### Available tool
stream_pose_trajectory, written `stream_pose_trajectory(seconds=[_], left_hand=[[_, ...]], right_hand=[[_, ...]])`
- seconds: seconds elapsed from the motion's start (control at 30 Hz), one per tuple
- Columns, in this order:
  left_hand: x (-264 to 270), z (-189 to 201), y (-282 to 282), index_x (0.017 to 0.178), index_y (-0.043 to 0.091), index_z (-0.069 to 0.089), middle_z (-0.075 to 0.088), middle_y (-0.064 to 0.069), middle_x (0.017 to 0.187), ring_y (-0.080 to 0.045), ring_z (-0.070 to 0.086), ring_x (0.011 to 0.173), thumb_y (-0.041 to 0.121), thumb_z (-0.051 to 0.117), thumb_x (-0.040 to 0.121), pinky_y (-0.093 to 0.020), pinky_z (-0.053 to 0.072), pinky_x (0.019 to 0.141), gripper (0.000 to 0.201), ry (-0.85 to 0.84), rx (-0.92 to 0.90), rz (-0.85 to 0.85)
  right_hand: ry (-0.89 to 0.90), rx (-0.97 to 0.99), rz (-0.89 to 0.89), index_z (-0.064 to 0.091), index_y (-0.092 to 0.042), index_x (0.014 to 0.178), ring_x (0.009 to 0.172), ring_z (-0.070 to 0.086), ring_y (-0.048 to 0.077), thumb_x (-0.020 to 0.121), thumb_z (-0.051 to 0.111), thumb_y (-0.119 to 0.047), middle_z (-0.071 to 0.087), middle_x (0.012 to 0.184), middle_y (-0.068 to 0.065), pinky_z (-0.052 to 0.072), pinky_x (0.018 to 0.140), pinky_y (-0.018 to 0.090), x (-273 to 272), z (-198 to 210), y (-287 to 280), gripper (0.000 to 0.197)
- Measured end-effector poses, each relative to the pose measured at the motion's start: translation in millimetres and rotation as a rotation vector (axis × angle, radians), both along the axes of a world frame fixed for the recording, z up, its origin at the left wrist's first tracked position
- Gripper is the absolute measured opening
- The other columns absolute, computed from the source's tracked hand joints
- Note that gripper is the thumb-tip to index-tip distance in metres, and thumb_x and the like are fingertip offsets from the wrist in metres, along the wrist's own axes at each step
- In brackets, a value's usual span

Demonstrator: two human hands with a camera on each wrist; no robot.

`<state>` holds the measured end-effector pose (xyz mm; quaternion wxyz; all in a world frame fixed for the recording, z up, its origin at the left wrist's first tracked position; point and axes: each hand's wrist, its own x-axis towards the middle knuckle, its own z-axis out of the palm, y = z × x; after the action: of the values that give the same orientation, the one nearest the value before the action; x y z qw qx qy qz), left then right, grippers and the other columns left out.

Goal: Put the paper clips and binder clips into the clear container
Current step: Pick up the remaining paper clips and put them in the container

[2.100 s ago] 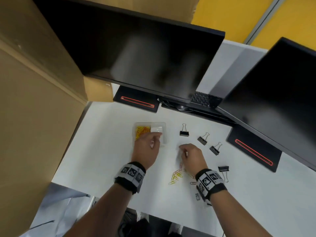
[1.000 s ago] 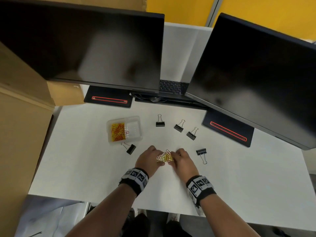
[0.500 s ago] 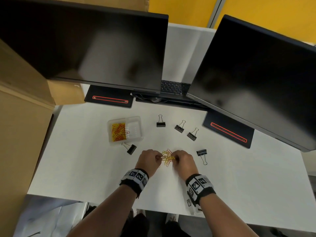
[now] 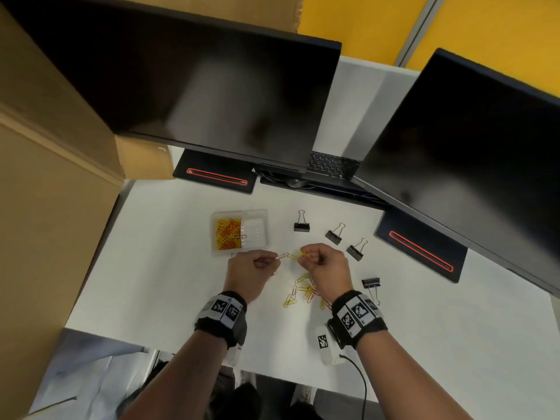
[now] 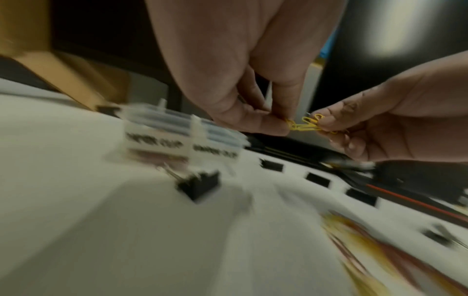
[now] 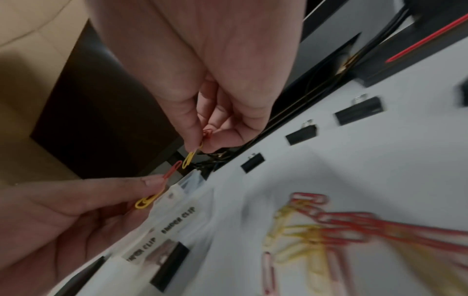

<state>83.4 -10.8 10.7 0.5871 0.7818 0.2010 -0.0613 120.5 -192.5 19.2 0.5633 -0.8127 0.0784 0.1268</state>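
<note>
My left hand (image 4: 274,259) and right hand (image 4: 304,256) each pinch one end of a short chain of linked yellow and red paper clips (image 4: 291,255), held above the white desk just in front of the clear container (image 4: 267,228). The container's left compartment holds yellow and red paper clips (image 4: 228,234); its right compartment looks empty. A loose pile of paper clips (image 4: 303,291) lies under my right wrist. Several black binder clips (image 4: 301,226) lie to the right of the container. The left wrist view shows one more binder clip (image 5: 198,185) in front of the container.
Two dark monitors (image 4: 212,86) overhang the back of the desk, with their bases (image 4: 216,177) and a keyboard (image 4: 328,165) beneath them. Cardboard boxes (image 4: 45,207) wall in the left side. The desk's front edge (image 4: 181,347) runs near my wrists.
Both hands have lifted the linked clips off the desk and moved up toward the container, drawing slightly apart so the chain stretches between them. A pile of clips stays on the desk.
</note>
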Motion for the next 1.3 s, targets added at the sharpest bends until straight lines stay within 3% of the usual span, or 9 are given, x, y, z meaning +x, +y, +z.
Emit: stream_pose_trajectory(seconds=[0.13,0.3,0.47,0.6,0.7,0.83,0.97,1.1,1.3], left_hand=[[15.8,17.5,48.9,0.088,0.02,0.077,0.073,0.006,0.074,0.001,0.067,0.065,0.018,0.078,0.081,-0.006,0.049,0.064,0.008,-0.038,0.103,0.155],[46.4,12.3,91.3,0.09,0.019,0.078,0.074,0.006,0.081,-0.005,0.069,0.076,0.024,0.079,0.08,-0.023,0.057,0.081,0.011,0.006,0.221,0.194],[52.2,20.7,110.6,0.101,0.017,0.077,0.076,0.001,0.09,-0.01,0.066,0.083,0.028,0.061,0.093,-0.016,0.045,0.083,0.021,-0.027,0.355,0.228],[38.1,23.2,115.1,0.108,0.019,0.074,0.075,0.001,0.09,-0.013,0.069,0.087,0.032,0.057,0.095,-0.023,0.053,0.085,0.026,-0.055,0.282,0.271],[27.3,24.4,94.8,0.106,0.019,0.075,0.071,0.006,0.084,-0.004,0.063,0.075,0.032,0.059,0.095,-0.007,0.048,0.071,0.023,-0.101,0.282,0.209],[14.7,29.2,47.3,0.102,0.022,0.076,0.072,0.009,0.084,-0.001,0.064,0.073,0.03,0.064,0.092,-0.021,0.056,0.077,0.017,-0.173,0.179,0.081],[0.8,19.6,-8.0,0.109,0.023,0.072,0.071,0.009,0.1,-0.001,0.066,0.085,0.032,0.059,0.094,-0.025,0.056,0.082,0.022,-0.111,0.207,-0.241],[-9.0,-15.7,-52.2,0.144,0.018,0.041,0.045,-0.007,0.136,-0.022,0.048,0.124,0.03,0.05,0.096,-0.036,0.042,0.107,0.051,0.143,0.506,-0.471],[-22.0,-33.1,-71.6,0.138,0.02,0.05,0.042,-0.006,0.131,-0.025,0.043,0.122,0.023,0.054,0.093,-0.035,0.04,0.105,0.046,0.109,0.506,-0.576]], right_hand=[[-0.03,0.018,0.094,0.072,-0.014,0.093,0.065,0.057,-0.005,0.079,0.076,-0.006,0.066,0.077,-0.006,0.048,0.067,0.009,18.8,10.5,44.5,0.016],[0.004,-0.031,0.218,0.07,-0.013,0.094,0.065,0.056,0.001,0.079,0.075,-0.006,0.064,0.077,-0.004,0.049,0.066,0.009,42.5,11.8,100.6,0.017],[-0.015,-0.155,0.288,0.072,-0.015,0.094,0.065,0.055,0.003,0.078,0.075,-0.006,0.063,0.076,-0.004,0.043,0.064,0.006,52.2,4.8,134.9,0.019],[-0.012,-0.192,0.397,0.069,-0.016,0.11,0.079,0.061,0.005,0.078,0.076,-0.012,0.067,0.092,-0.006,0.044,0.07,0.007,46.5,11.2,141.5,0.034],[-0.094,-0.207,0.387,0.067,-0.018,0.116,0.082,0.063,0.006,0.084,0.069,-0.014,0.068,0.1,-0.005,0.045,0.07,0.001,36.4,14.1,122.1,0.032],[-0.129,-0.244,0.277,0.071,-0.018,0.104,0.079,0.065,0.004,0.09,0.06,-0.01,0.071,0.092,-0.004,0.05,0.075,0.01,15.8,6.7,61.4,0.02],[-0.081,-0.459,0.226,0.071,-0.018,0.102,0.085,0.065,0.009,0.088,0.054,-0.002,0.072,0.099,-0.001,0.049,0.082,0.017,0.5,-1.3,-20.2,0.027],[-0.027,-0.605,0.474,0.056,-0.015,0.131,0.116,0.057,0.02,0.087,0.049,0.003,0.061,0.128,0.009,0.038,0.097,0.017,-10.6,-10.0,-54.9,0.049],[-0.012,-0.544,0.649,0.033,-0.028,0.146,0.121,0.05,0.023,0.086,0.04,-0.001,0.047,0.134,0.01,0.039,0.105,0.028,-42.5,-29.7,-49.5,0.066]])
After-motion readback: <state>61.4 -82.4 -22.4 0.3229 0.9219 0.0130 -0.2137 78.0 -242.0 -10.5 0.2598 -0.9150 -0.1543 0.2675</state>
